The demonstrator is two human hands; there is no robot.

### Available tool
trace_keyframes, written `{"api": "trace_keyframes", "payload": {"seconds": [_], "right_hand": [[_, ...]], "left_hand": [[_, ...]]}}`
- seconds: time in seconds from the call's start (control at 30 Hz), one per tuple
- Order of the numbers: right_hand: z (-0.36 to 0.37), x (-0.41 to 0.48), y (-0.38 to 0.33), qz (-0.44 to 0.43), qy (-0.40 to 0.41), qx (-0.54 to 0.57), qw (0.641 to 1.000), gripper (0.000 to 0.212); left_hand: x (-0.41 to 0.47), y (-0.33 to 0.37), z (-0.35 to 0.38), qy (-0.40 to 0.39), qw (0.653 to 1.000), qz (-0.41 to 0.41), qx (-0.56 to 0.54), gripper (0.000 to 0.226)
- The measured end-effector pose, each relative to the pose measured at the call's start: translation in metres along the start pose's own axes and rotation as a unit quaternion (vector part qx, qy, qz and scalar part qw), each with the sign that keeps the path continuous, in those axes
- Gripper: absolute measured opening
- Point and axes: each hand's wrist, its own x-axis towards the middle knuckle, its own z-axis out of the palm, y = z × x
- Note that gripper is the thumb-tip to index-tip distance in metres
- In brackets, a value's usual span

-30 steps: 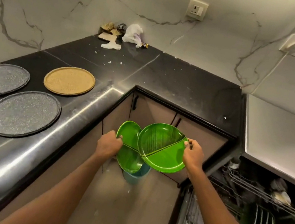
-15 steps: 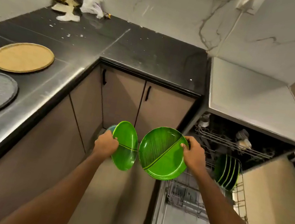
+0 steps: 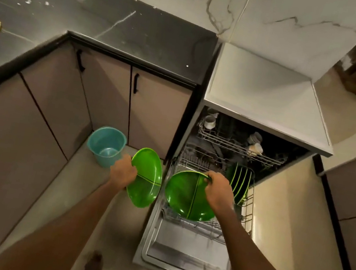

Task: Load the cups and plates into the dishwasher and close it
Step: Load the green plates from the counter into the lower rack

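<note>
The left hand (image 3: 123, 171) grips one green plate (image 3: 148, 181); the right hand (image 3: 219, 191) grips another (image 3: 185, 195) (both tilted). At 2 o'clock of the right hand, more plates (image 3: 239, 181) stand in the lower rack (image 3: 248, 209).

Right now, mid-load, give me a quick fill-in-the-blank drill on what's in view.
1. Each hand, left hand and right hand, holds one ____ plate.
2. The dishwasher door is ____.
3. The bucket on the floor is ____ in colour.
4. Plates already in the lower rack stand on ____.

Missing words: green; open; blue; edge
</note>
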Motion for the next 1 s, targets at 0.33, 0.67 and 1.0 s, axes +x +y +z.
{"api": "trace_keyframes", "payload": {"seconds": [0.33, 0.67, 1.0], "right_hand": [[0.011, 0.042, 0.061, -0.051, -0.03, -0.076, 0.995, 0.034], [0.047, 0.117, 0.106, -0.101, -0.011, 0.049, 0.994, 0.033], [0.145, 0.218, 0.161, -0.163, 0.015, 0.126, 0.978, 0.038]], "left_hand": [[0.032, 0.051, 0.057, -0.032, 0.999, -0.012, -0.025, 0.026], [0.115, 0.094, 0.115, -0.075, 0.997, 0.011, -0.028, 0.004], [0.219, 0.106, 0.198, -0.037, 0.998, 0.041, -0.03, 0.016]]}}
